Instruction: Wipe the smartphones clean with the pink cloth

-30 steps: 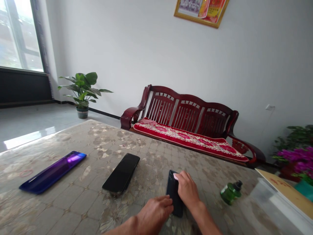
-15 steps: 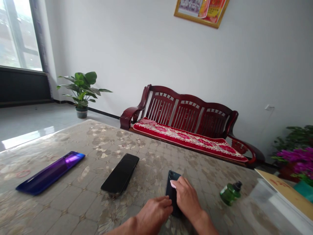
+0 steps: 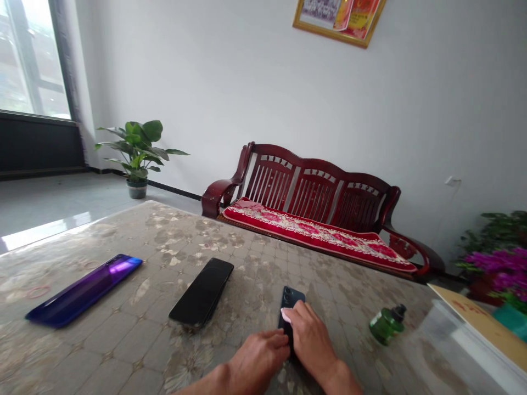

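Note:
A dark blue smartphone (image 3: 293, 294) lies back up on the table in front of me, its camera lenses at the far end. My left hand (image 3: 260, 354) holds the phone's left edge with fingers bent together. Over the phone's back, my right hand (image 3: 313, 334) is closed on a small pinkish-white wipe (image 3: 285, 315), which touches the phone's surface. Both hands hide the phone's near part. Left of them lies a black phone screen (image 3: 202, 293), glossy face up. Farther left rests a shiny purple-blue phone back cover (image 3: 84, 292).
A green bottle (image 3: 387, 325) with a dark cap stands to the right. Beyond it lies a yellowish board or folder (image 3: 480, 315) at the table's right edge. A thin pink rubber band (image 3: 38, 291) is at the left. A wooden bench (image 3: 317, 186) stands behind the patterned table (image 3: 140, 351).
My right hand with the wipe has slid slightly left and toward me along the phone's back. My left hand stays almost in place, and the phone lies where it was.

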The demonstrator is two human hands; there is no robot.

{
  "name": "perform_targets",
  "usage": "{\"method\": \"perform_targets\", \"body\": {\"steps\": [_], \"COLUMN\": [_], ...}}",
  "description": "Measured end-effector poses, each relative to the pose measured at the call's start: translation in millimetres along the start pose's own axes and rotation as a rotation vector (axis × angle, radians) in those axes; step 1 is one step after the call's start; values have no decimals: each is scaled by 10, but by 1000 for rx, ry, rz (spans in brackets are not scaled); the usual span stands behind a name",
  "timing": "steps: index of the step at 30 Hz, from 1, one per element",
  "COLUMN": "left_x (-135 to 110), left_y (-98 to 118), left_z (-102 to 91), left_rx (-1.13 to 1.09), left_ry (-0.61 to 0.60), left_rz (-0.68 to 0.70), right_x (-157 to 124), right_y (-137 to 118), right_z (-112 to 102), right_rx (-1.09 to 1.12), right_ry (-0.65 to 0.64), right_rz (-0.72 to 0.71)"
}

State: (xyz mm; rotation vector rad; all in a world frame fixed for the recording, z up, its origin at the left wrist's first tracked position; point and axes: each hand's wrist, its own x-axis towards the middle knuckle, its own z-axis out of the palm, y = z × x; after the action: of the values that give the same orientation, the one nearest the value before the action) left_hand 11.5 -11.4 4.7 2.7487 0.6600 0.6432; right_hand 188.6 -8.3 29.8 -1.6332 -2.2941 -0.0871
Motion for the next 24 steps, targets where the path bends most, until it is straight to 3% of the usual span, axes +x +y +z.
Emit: {"method": "perform_targets", "body": {"steps": [5, 13, 20, 24], "left_x": [-41, 29, -23, -25], "left_y": [-27, 55, 32, -2], "left_z": [23, -73, -76, -22], "left_rx": [-49, 5, -13, -6], "left_ry": [14, -12, -23, 2], "left_rz": [-10, -44, -23, -25], "right_x": [208, -114, 130, 40], "right_y": [-11, -15, 142, 90], "right_z": [21, -47, -6, -7], "right_rx": [-24, 54, 19, 22], "right_ry": [51, -5, 111, 87], "right_rz": [58, -72, 66, 41]}}
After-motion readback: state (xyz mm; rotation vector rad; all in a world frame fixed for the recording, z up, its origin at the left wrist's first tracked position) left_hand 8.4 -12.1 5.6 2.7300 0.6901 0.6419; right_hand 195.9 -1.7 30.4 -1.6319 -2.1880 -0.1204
